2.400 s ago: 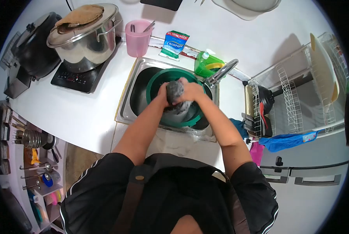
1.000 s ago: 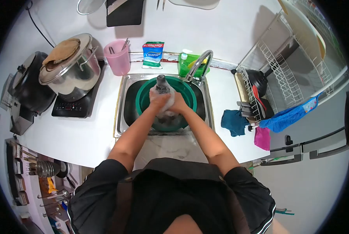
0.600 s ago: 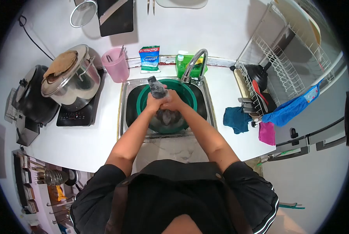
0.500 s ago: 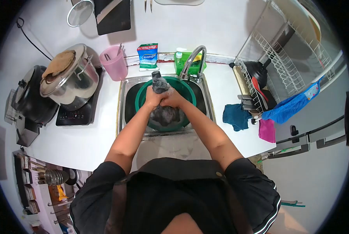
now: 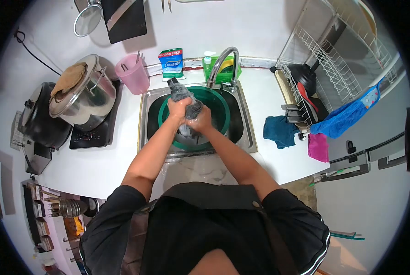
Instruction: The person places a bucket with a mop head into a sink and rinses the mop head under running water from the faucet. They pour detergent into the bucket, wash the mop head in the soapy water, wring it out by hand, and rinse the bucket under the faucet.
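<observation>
A wet dark-grey cloth (image 5: pixel 181 93), with whitish suds on it, is bunched up over the green basin (image 5: pixel 221 107). My left hand (image 5: pixel 179 108) is closed around its upper part, and one dark end sticks out beyond the fist. Just below and to the right, my right hand (image 5: pixel 200 121) grips the same cloth. Its lower part hangs into the basin, partly hidden by my hands and wrists. The basin stands inside the metal sink (image 5: pixel 250 133), under the curved faucet (image 5: pixel 223 59).
Behind the sink stand a blue Champion packet (image 5: pixel 172 64), a pink cup (image 5: pixel 134 75) and a green caddy (image 5: pixel 235 73). A steel pot (image 5: pixel 83 98) sits on a black cooktop (image 5: pixel 91 137) at left. To the right are a dish rack (image 5: pixel 324 64) and a teal cloth (image 5: pixel 279 131).
My hands have shifted on the cloth: the left is now higher, the right lower. More of the cloth is lifted and bunched between them. The view has shifted slightly.
</observation>
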{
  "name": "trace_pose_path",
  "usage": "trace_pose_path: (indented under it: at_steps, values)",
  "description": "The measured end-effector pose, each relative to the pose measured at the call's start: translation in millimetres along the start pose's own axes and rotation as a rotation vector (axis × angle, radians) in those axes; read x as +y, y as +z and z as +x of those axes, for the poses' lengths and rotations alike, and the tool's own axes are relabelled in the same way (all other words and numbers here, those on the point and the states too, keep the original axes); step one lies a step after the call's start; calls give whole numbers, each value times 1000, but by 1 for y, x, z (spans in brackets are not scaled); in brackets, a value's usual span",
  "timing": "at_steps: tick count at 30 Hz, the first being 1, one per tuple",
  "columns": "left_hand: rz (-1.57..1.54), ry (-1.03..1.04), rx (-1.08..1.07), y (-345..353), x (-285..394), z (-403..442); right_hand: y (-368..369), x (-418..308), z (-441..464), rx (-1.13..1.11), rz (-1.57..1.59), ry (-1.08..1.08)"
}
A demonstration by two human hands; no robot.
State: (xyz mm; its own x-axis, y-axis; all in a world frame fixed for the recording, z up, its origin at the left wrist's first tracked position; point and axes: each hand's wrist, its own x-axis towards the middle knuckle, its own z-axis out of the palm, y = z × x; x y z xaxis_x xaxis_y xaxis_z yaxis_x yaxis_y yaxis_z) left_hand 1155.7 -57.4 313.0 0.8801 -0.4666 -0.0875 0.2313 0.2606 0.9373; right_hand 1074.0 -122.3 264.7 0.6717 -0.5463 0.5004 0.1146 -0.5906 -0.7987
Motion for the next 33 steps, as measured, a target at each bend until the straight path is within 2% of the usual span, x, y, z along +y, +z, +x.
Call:
trace_pose_path:
  at_steps: [2,4,5,7,8,10,11,12,14,15,16,18,19,20,22,23,24,26,27,29,31,33]
  values:
    - [-13,-34,-24,-4,1,2,-1,5,3,-17,-53,-28]
    - [-68,-102,-204,-11,2,-6,-8,10,9,-240,-32,75]
    - [-67,-99,-203,-15,1,-8,-3,26,8,-240,-30,72]
    - [288,270,-375,-29,-9,-12,9,54,7,-152,113,290]
    - [284,275,-371,-36,-19,-13,3,38,12,-122,160,360]
    - [158,-6,-420,-41,-31,-10,-16,10,31,-477,214,-54]
    - [112,6,-423,-42,-34,-9,-17,15,32,-519,474,26]
    - [116,-11,-421,-45,-39,-11,-19,11,29,-517,480,43]
    - [49,-158,-293,-39,-41,-4,-30,-1,44,-644,69,-20]
    - [17,-207,-283,-39,-42,-1,-26,-12,52,-803,-203,63]
    - [16,-213,-289,-40,-48,0,-22,-13,47,-800,-206,70]
    - [-77,-187,-168,-40,-60,6,-18,-15,35,-482,-414,326]
    - [-84,-55,-171,-38,-59,7,-20,-19,31,-456,-281,325]
    - [-82,-54,-172,-27,-43,1,-17,-18,20,-454,-279,324]
    - [-112,52,-12,-6,-14,-10,-7,-21,-8,-179,-202,56]
    - [-80,68,35,-4,-12,-8,-3,-22,-14,-189,-157,103]
    - [-83,63,40,-1,-10,-10,1,-21,-13,-195,-159,106]
    - [-125,-86,75,0,-10,-9,11,-14,-9,-9,-214,80]
    - [-83,-21,76,-7,-26,6,11,-13,-5,-4,-208,80]
    - [-69,2,33,-11,-25,9,2,-18,1,-162,-93,274]
    - [-65,27,-3,-13,-25,12,2,-23,6,-133,-121,249]
    - [4,-54,-42,-19,-22,14,6,-26,4,-104,-141,229]
